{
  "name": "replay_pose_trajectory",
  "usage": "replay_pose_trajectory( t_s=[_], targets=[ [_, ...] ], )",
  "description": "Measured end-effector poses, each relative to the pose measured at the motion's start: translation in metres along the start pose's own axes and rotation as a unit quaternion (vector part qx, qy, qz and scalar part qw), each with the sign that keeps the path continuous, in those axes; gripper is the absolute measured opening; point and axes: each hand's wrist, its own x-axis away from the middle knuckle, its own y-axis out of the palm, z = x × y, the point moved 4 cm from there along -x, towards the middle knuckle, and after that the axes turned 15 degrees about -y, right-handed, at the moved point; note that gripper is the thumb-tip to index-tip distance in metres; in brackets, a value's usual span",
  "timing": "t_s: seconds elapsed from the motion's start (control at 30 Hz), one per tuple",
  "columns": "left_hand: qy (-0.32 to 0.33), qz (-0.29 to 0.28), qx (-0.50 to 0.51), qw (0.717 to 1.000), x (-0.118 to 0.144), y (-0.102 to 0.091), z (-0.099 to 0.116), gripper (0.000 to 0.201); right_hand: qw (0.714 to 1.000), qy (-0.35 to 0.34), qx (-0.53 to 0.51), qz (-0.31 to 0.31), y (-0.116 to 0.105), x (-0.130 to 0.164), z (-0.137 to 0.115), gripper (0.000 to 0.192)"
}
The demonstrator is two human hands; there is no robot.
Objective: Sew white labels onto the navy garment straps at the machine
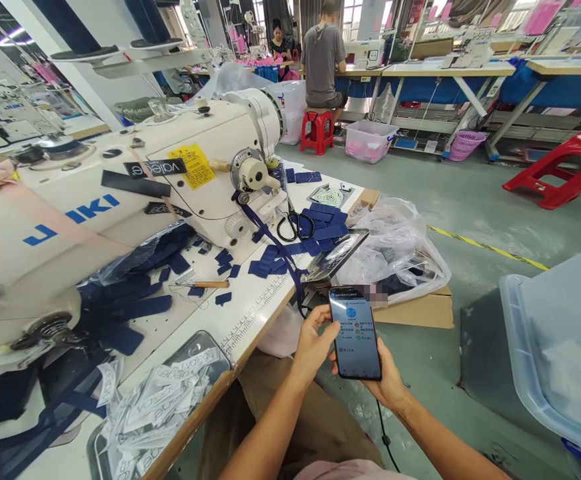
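Both hands' grip on phone (354, 333); right hand (386, 381) mostly hidden.

The phone (354, 335) has a glossy glass face. The sewing machine (120, 200) is smooth, glossy cream enamel. Matt navy cloth pieces (320, 223) lie near black-handled metal scissors (295, 225). The bag (395, 247) is thin crinkled clear plastic. The stool (560, 170) is shiny red plastic.
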Motion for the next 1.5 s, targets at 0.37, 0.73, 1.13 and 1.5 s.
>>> replay_pose_trajectory(
  t_s=[0.37, 0.73, 1.13, 1.5],
  targets=[
    [-0.020, -0.033, -0.030, 0.999, 0.001, -0.003, -0.010, 0.032, 0.999, -0.009, 0.012, 0.039, -0.003, -0.001, 0.000, 0.050],
    [0.058, 0.018, -0.322, 0.945, 0.027, 0.000, -0.039, 0.088, 0.993, -0.023, 0.056, 0.103, -0.007, -0.007, -0.004, 0.051],
    [0.087, 0.058, -0.267, 0.958, 0.025, -0.001, -0.043, 0.079, 0.988, -0.024, 0.091, 0.122, -0.008, -0.005, -0.002, 0.052],
    [0.086, 0.110, -0.235, 0.962, 0.026, -0.002, -0.040, 0.054, 0.994, -0.027, 0.050, 0.098, -0.009, -0.004, 0.004, 0.051]
  ],
)
